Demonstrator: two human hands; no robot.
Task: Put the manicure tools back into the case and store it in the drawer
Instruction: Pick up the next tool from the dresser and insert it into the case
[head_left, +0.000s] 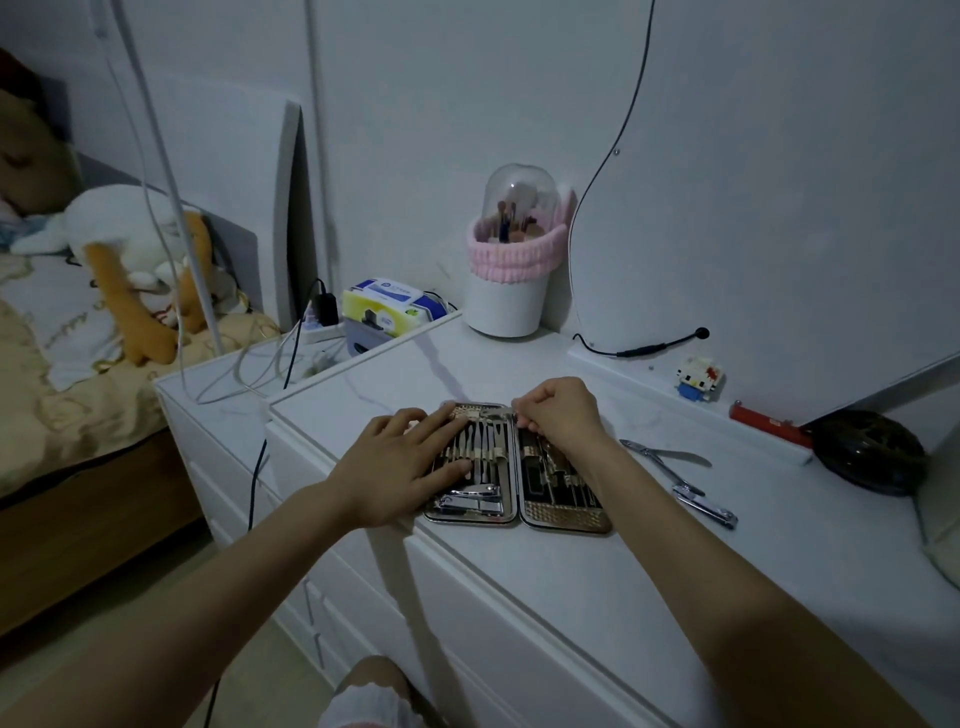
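Note:
An open gold manicure case lies flat on the white dresser top, with several metal tools strapped inside. My left hand rests flat on the case's left half, fingers spread over the tools. My right hand is curled at the top of the case near the hinge, pinching a thin tool there; the tool's tip is hidden. Two loose tools lie to the right of the case: cuticle nippers and a nail clipper.
A white brush holder with a clear dome and pink band stands at the back. A block figure, a red tool and a dark round object sit at the right. Cables and a tissue pack lie left; drawer fronts are below.

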